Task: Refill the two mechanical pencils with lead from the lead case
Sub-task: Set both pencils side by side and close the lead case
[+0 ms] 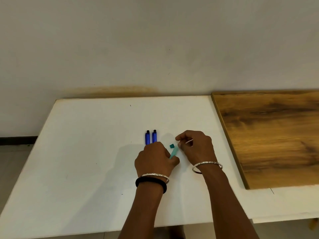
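Two blue mechanical pencils lie side by side on the white table, black ends pointing away; their near ends are hidden behind my left hand. That hand grips a slim teal lead case, tilted up to the right. A small dark teal cap lies on the table just beyond the case's open end. My right hand hovers right of the case, thumb and forefinger pinched together near its mouth; I cannot tell whether a lead is between them.
A brown wooden board lies on the table's right side, its edge close to my right wrist. A pale wall stands behind the table. The floor shows at the left.
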